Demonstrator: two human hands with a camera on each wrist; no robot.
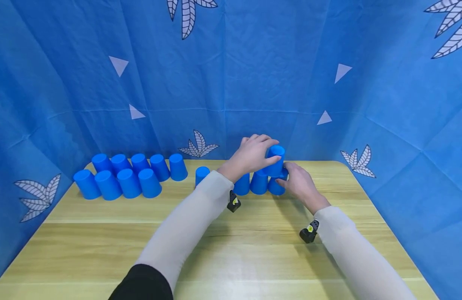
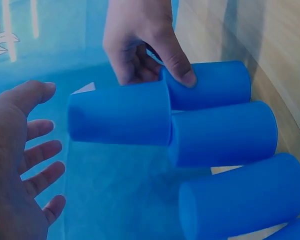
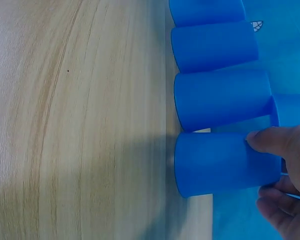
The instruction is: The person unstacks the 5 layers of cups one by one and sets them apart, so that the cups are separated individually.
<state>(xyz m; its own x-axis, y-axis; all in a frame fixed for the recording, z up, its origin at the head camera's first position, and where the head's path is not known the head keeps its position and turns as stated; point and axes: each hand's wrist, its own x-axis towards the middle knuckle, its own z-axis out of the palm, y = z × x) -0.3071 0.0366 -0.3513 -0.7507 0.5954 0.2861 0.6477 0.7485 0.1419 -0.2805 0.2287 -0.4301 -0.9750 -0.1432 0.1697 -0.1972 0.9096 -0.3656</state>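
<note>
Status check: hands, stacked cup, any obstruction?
Left hand open beside top cup. Right hand grips end base cup. Nothing blocking; spare cups far left.

At about nine o'clock from where I'm working, a cluster of upturned blue cups [image 1: 129, 175] is sitting on the wooden table [image 1: 103, 233] in two rows, five behind and four in front, packed close together. A lone blue cup [image 1: 202, 175] is standing apart, just to the three o'clock side of that cluster. A blue backdrop cloth [image 1: 231, 75] is hanging around the table on three sides, showing white leaf prints [image 1: 198, 146] and small white triangles [image 1: 119, 65]. Black wrist cameras [image 1: 233, 201] are riding on my pale sleeves [image 1: 186, 225].
</note>
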